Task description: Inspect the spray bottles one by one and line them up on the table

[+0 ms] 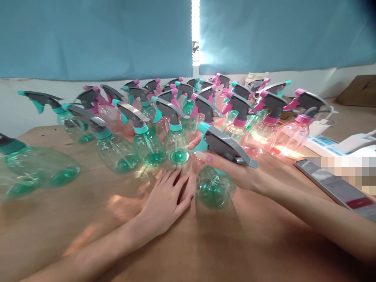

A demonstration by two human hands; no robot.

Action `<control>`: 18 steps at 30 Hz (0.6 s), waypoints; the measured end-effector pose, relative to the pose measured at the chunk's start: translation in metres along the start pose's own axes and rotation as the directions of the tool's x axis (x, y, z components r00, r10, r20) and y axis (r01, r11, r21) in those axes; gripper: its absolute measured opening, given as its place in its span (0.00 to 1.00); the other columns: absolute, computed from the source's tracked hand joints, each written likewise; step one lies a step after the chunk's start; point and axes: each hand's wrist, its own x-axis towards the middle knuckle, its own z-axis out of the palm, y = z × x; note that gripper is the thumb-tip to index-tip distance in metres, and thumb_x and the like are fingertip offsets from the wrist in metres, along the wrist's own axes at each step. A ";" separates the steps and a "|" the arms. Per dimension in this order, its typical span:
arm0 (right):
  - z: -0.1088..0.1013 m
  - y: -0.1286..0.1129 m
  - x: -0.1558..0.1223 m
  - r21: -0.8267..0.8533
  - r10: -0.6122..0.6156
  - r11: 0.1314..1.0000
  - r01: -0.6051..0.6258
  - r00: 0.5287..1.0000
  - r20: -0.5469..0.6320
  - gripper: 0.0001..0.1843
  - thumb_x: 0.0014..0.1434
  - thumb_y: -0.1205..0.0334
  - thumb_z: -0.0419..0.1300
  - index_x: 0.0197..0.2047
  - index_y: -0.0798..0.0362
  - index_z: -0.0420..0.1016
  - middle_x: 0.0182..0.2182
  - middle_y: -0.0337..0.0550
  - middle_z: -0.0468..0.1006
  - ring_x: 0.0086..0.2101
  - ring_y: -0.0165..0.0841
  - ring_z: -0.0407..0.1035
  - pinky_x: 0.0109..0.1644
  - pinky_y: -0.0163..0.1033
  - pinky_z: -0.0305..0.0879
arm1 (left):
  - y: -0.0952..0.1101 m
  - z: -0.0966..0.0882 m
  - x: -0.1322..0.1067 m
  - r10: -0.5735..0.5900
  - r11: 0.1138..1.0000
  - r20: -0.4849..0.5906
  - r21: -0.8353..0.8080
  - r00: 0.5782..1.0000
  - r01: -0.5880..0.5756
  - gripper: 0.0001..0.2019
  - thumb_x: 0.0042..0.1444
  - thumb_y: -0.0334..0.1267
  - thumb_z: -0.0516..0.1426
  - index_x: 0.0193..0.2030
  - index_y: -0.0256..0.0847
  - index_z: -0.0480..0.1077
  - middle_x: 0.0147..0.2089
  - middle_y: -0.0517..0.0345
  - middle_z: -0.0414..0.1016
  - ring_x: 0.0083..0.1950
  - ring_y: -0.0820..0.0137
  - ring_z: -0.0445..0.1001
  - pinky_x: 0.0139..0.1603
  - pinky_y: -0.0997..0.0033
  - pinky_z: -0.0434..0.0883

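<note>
My right hand [226, 166] is wrapped round the neck of a green spray bottle [216, 190] with a grey and turquoise trigger head. The bottle tilts a little, and a shadow falls on the table below it. My left hand [167, 196] lies palm down on the brown tabletop [141, 250], fingers stretched and slightly apart, holding nothing. Just beyond its fingertips stands another green spray bottle [177, 147], with a second green spray bottle [149, 150] to its left. Pink spray bottles [261, 135] stand to the right, beyond my right hand.
Several more green and pink spray bottles crowd the back of the table. Some green bottles [38, 164] are at the far left. A phone [331, 184] and a white power strip [323, 145] lie on the right, a cardboard box [358, 92] behind. Blue curtains [96, 39] hang at the back.
</note>
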 end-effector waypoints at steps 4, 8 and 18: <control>0.000 -0.003 0.001 -0.029 0.014 0.999 -0.014 1.000 -0.003 0.06 0.61 0.63 0.60 0.33 0.47 0.66 0.23 0.30 0.59 0.20 0.25 0.51 0.25 0.36 0.52 | -0.001 0.001 -0.001 0.006 1.000 -0.003 -0.021 1.000 -0.006 0.20 0.66 0.43 0.50 0.61 0.37 0.64 0.64 0.41 0.64 0.64 0.49 0.62 0.62 0.43 0.61; -0.002 0.000 0.001 -0.005 -0.043 0.999 0.043 0.999 0.021 0.06 0.63 0.63 0.59 0.34 0.47 0.66 0.21 0.28 0.57 0.20 0.25 0.51 0.23 0.35 0.48 | -0.002 0.003 -0.001 0.011 1.000 0.003 -0.025 1.000 -0.011 0.21 0.66 0.44 0.50 0.62 0.37 0.63 0.65 0.41 0.63 0.65 0.49 0.61 0.63 0.43 0.60; -0.005 0.000 -0.003 -0.106 -0.013 0.994 0.016 0.999 0.034 0.18 0.64 0.58 0.54 0.25 0.48 0.53 0.23 0.32 0.52 0.23 0.28 0.50 0.26 0.37 0.49 | 0.000 0.001 -0.001 0.015 1.000 -0.007 0.005 1.000 -0.015 0.20 0.65 0.43 0.52 0.60 0.36 0.65 0.62 0.41 0.67 0.61 0.50 0.65 0.60 0.46 0.64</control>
